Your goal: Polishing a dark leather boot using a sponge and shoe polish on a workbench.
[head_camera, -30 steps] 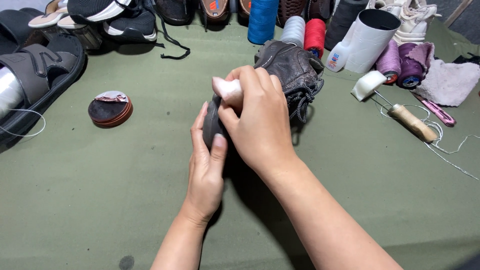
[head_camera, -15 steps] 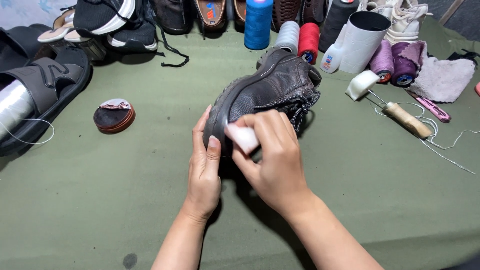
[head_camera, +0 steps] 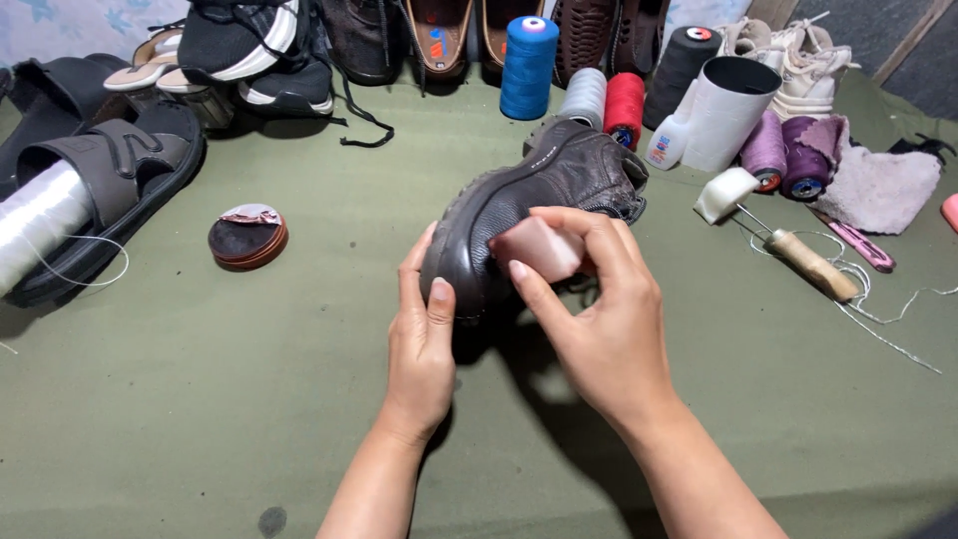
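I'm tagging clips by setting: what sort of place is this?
Probably a cobbler's repair bench: a dark leather shoe being worked on, thread spools behind it, a wooden-handled awl, and more footwear lined along the back.

My left hand [head_camera: 419, 344] hides the shoe's [head_camera: 529, 200] toe underside. Pale block [head_camera: 539, 248] half covered by my right fingers [head_camera: 599, 235]. Top-row shoes [head_camera: 439, 30] cut off.

Olive-green cloth surface [head_camera: 200, 419], pale patterned wall [head_camera: 60, 25] behind, even light
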